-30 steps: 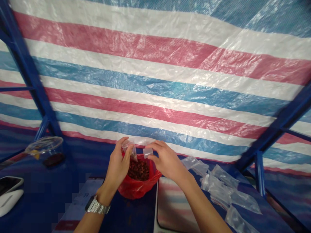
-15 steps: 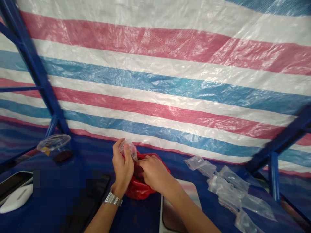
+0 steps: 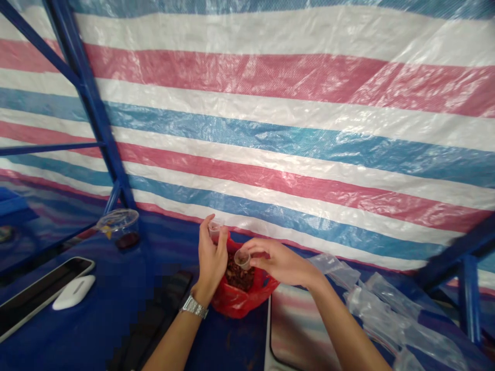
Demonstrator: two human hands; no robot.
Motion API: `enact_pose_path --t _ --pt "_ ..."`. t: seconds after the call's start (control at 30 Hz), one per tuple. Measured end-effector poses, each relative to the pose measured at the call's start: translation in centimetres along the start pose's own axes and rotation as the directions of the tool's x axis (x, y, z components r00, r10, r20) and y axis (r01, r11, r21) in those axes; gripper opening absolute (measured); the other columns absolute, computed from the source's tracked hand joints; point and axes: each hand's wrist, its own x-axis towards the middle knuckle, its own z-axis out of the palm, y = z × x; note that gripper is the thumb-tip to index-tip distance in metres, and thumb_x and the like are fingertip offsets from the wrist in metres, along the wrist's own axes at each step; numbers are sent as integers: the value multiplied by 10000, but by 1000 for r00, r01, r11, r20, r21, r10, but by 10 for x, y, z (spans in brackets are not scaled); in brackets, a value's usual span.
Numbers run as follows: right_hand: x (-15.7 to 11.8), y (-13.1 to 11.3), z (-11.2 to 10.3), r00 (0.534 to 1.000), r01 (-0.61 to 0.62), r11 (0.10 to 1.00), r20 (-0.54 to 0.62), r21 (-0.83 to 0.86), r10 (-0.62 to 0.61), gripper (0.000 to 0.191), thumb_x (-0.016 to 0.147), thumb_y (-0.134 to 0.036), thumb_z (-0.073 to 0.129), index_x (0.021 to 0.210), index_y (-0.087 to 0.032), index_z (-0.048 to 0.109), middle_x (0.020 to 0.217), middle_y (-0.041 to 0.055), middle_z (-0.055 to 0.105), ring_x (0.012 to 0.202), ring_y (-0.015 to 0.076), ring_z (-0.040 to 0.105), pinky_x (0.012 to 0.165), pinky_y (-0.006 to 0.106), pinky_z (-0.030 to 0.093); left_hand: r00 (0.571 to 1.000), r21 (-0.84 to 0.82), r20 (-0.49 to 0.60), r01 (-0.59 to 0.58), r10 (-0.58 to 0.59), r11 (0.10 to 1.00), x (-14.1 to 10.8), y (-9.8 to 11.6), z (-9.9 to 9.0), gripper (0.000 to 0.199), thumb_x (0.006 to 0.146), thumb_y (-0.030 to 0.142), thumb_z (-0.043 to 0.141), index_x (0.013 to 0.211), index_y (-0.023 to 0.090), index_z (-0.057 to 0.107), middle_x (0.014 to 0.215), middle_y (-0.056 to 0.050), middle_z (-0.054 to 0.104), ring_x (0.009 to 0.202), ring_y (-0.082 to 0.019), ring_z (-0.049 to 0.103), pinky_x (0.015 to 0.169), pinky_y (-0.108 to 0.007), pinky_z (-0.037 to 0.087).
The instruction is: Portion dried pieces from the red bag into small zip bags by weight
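Note:
A red plastic bag (image 3: 242, 304) sits open on the blue table, with dark brown crumbly bits (image 3: 236, 278) inside. Over its mouth, my right hand (image 3: 280, 262) pinches a small clear plastic cup (image 3: 243, 259) by the rim; some brown material shows in it. My left hand (image 3: 212, 255), with a metal watch (image 3: 194, 307) on the wrist, is at the bag's left edge. Between its thumb and fingers is a small clear plastic bag (image 3: 215, 228), standing just behind the red one.
Clear zip bags (image 3: 394, 314) lie in a loose pile on the right. A shiny flat device (image 3: 301, 324) is under my right forearm. On the left are a phone (image 3: 42, 291), a white earbud case (image 3: 74, 292) and a clear tub with dark liquid (image 3: 126, 229). Striped sheeting (image 3: 270, 129) hangs behind.
My right hand has come up out of the red bag, bringing the small cup into sight. My left hand still holds the clear bag. The view has shifted to the left.

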Motion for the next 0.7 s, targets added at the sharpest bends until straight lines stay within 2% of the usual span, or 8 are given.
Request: enact_pose_path --t 0.1,0.17,0.27,0.33,0.4,0.57,0.7 --pt "-10 -14 -19 994 88 995 -68 -52 -91 221 987 -238 583 1178 -206 691 1202 69 735 1140 191 690 1039 355 513 985 45 170 -41 33 998 -1 -1 0 497 999 430 577 1435 207 493 1349 -136 627 1225 -257 622 1067 -410 478" --pt "-16 -20 -28 982 99 989 -151 -113 -116 218 991 -271 600 1183 -217 687 1222 64 730 1137 190 686 1023 351 515 947 53 318 -74 53 996 -4 -1 1 526 981 396 614 1460 226 478 1383 -126 625 1258 -262 618 1088 -414 471" --pt "-21 -23 -32 952 38 978 -290 -204 -97 228 980 -275 630 1199 -231 677 1227 56 737 1123 202 692 975 351 530 874 68 481 -114 68 991 -9 3 2 525 979 365 630 1472 267 480 1360 -98 661 1223 -258 645 1061 -411 498" --pt "-21 -25 -30 929 -13 956 -357 -293 -97 247 962 -236 657 1207 -237 685 1214 52 744 1115 214 694 973 362 527 852 76 515 -155 94 985 -12 6 3 498 989 361 619 1464 281 495 1358 -86 675 1225 -256 648 1057 -409 507" --pt "-19 -26 -26 918 -21 919 -372 -393 -138 268 938 -179 681 1197 -245 706 1191 47 747 1096 218 693 987 371 518 842 92 523 -205 128 974 -13 9 3 477 992 359 620 1450 285 512 1358 -77 684 1230 -254 652 1056 -403 515" --pt "-12 -29 -15 902 62 786 -303 -615 -309 371 944 -61 622 1228 -276 727 1209 52 707 1132 217 656 1040 382 504 802 130 557 -340 215 931 -14 12 2 509 980 383 654 1455 279 506 1382 -85 679 1251 -273 653 1066 -420 520" --pt "-8 -24 -11 897 65 688 -260 -723 -358 429 971 -45 552 1282 -293 713 1298 73 667 1190 240 639 1064 425 508 796 124 563 -347 222 929 -13 13 2 469 1007 385 611 1453 289 498 1342 -84 690 1192 -265 674 1021 -414 536"
